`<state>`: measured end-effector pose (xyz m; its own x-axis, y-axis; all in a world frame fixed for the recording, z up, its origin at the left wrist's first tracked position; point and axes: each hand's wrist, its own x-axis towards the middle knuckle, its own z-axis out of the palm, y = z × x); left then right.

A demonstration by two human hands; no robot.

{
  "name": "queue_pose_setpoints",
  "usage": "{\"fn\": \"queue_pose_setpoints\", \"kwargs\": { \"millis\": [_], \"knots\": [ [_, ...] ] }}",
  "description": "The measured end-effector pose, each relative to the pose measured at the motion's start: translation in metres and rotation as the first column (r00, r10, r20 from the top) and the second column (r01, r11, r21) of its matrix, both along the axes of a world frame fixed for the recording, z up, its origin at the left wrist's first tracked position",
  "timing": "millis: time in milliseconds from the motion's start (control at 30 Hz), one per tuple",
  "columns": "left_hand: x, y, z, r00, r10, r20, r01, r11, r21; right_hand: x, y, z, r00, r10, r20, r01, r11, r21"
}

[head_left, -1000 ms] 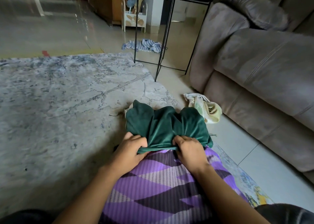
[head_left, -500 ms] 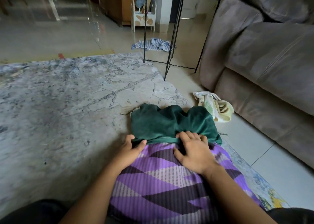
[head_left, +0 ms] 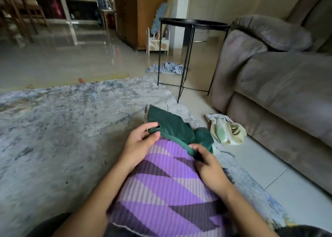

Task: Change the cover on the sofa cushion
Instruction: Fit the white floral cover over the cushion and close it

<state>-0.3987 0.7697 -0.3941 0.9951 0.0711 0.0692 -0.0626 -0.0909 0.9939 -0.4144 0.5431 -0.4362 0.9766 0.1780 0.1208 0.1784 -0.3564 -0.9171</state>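
A purple cushion (head_left: 167,186) with dark and pale triangles lies on the rug in front of me. A dark green cover (head_left: 172,127) is bunched over its far end, slanting down to the right. My left hand (head_left: 142,141) pinches the green hem at its left corner between thumb and fingers. My right hand (head_left: 206,161) grips the hem at the lower right edge of the cushion. The far end of the cushion is hidden inside the green fabric.
A crumpled cream and pale green cloth (head_left: 226,130) lies on the tiles beside the grey sofa (head_left: 280,86). A black metal side table (head_left: 192,57) stands beyond, with a striped blue cloth (head_left: 167,68) on the floor under it. The grey marbled rug (head_left: 62,129) spreads left.
Both hands went from pressing flat at the hem to pinching it. The green cover now sits skewed, further up on the left. My head lifted, showing more of the room.
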Motion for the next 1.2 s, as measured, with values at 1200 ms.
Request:
{"fn": "queue_pose_setpoints", "kwargs": {
  "millis": [1200],
  "knots": [
    [0.070, -0.082, -0.088, 0.962, -0.239, -0.135, 0.206, 0.305, 0.930, 0.021, -0.067, -0.034, 0.929, -0.258, -0.267, 0.009, 0.734, -0.679]
  ]
}}
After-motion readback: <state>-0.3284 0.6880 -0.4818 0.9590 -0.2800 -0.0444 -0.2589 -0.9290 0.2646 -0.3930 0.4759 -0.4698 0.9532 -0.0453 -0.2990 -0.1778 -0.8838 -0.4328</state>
